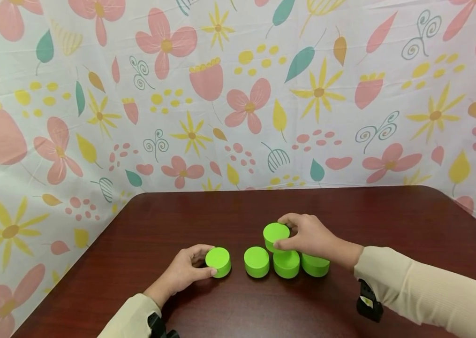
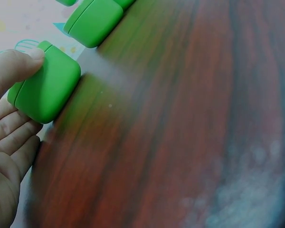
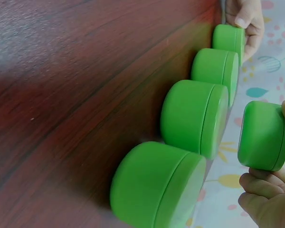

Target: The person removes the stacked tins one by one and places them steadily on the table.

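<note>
My left hand holds a bright green round lidded jar at the left end of a row, thumb on its near side and fingers behind. The left wrist view shows that thumb at the lid edge of the jar. My right hand pinches another green jar between thumb and fingers. In the right wrist view this jar is raised off the table, beside the row. Three more green jars stand between and under the hands: one left, one middle, one right, partly covered by my right hand.
The dark red-brown wooden table has rounded far corners. Behind it hangs a white cloth printed with flowers and leaves. Black straps with devices sit at both wrists, over cream sleeves.
</note>
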A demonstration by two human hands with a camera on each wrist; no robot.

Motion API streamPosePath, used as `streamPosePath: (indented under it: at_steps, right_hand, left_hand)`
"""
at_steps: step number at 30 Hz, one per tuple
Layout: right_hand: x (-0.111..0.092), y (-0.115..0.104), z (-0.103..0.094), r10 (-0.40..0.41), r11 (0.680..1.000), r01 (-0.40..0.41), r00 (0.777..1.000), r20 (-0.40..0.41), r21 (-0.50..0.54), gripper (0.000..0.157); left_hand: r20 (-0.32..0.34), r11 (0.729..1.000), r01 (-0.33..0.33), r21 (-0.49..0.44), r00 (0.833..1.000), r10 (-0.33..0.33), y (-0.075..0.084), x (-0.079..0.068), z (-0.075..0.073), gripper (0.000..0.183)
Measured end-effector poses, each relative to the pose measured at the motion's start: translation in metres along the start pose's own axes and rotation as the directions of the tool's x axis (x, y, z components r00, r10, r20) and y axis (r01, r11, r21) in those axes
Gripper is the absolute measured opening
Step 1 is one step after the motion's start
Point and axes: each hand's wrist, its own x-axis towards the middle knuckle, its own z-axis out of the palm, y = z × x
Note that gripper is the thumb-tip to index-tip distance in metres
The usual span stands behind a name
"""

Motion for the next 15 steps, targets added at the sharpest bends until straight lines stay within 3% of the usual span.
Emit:
streamPosePath:
  at_steps: [15]
  right_hand:
    - [-0.0077, 0.0102, -0.0085, 0.015, 1.000, -0.015, 0.999, -0.030, -0.013, 0.058]
  left_hand:
    - [0.009, 1.000, 0.009, -0.009, 1.000, -0.009, -0.0005, 0.0007, -0.0004, 0.050]
